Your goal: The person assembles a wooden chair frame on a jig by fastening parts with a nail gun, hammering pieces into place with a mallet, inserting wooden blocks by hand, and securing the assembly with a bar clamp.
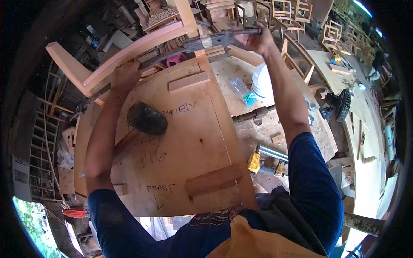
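A long dark metal bar clamp point(172, 52) lies along a pale wooden frame point(133, 48) at the far edge of a marked plywood board point(172, 150). My left hand point(126, 75) is closed over the frame's lower rail and the bar, at upper left. At the clamp's right end, my right hand point(260, 41) is wrapped round its handle end. A dark rounded mallet head point(147, 118) rests on the board below my left hand. Near the far edge lies a small wooden block point(188, 81); a browner block point(214, 180) lies near me.
Right of the board are a white container point(261, 81), a plastic bottle point(244, 92), another bar clamp point(257, 114) and a yellow tool point(254, 162). A black fan point(342, 105) stands further right. Chair frames point(297, 13) fill the back right.
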`<state>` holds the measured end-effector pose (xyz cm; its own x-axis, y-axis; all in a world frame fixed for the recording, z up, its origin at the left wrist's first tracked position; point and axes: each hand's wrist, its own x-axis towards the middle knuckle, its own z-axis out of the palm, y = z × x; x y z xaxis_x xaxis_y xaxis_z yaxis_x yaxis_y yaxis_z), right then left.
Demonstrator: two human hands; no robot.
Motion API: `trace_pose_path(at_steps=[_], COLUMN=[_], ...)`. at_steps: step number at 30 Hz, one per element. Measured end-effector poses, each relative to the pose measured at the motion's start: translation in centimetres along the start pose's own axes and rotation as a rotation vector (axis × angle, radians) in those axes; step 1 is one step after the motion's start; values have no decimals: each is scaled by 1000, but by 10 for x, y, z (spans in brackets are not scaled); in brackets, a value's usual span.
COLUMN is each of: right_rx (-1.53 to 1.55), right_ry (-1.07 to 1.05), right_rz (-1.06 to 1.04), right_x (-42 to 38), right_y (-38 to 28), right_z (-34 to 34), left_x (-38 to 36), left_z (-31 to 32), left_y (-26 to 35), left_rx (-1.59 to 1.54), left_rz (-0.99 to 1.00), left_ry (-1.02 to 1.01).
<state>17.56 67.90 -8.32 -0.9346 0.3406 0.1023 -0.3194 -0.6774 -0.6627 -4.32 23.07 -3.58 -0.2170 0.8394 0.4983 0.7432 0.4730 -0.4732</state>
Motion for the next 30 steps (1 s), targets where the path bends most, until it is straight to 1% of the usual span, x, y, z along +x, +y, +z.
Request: trace_pose_path(at_steps=[1,3,5,6,7,8,9,11,13,15,17,19,20,21,23,24,26,28,29,30], right_rx=[-69,-203,-126,-213,-318,-345,-376,-426,-474,-469,-489,-457,-535,-346,-264,-281,-294,-330,-385,-567], right_ry=[-24,-66,-161,-208,-314,-287,-243,-200,-178,-27,-171,-147,-133,-233,-128,-164,-171,-146,-66,-20], right_rz=[-55,-157,-214,-224,-246,-285,-328,-336,-355,-420,-482,-537,-606,-521,-517,-537,-540,-540,-551,-487], right_x=[-3,-15,-37,-44,-61,-75,-92,-117,-133,-139,-142,-145,-146,-168,-169,-170,-181,-191,-194,-189], right_y=[-8,-17,-26,-31,-34,-30,-27,-28,-20,-5,-2,1,-1,-3,-3,-6,-10,-12,-13,-29], right_z=[6,10,5,-5,-6,-3,-4,-10,-16,-30,-42,-43,-43,-15,-13,-10,-2,9,24,23], left_x=[-2,-10,-16,-23,-31,-29,-34,-42,-51,-59,-60,-66,-69,-72,-71,-73,-79,-82,-75,-69], left_z=[-5,-19,-38,-48,-59,-66,-79,-100,-89,-78,-72,-77,-81,-92,-114,-109,-90,-103,-125,-144], left_y=[3,20,40,50,59,66,69,79,82,80,84,90,91,92,102,101,98,98,94,88], left_rx=[-39,-151,-224,-242,-257,-227,-287,-412,-467,-514,-571,-553,-550,-531,-511,-485,-463,-134,-42,50], left_rz=[14,-52,-77,-75,-78,-185,-117,25,-14,-47,-38,-127,-166,-167,-153,-133,-73,196,96,-7], left_ry=[-21,-208,-324,-353,-389,-556,-479,-308,-265,-181,-60,-180,-238,-295,-405,-320,-146,62,-32,-133])
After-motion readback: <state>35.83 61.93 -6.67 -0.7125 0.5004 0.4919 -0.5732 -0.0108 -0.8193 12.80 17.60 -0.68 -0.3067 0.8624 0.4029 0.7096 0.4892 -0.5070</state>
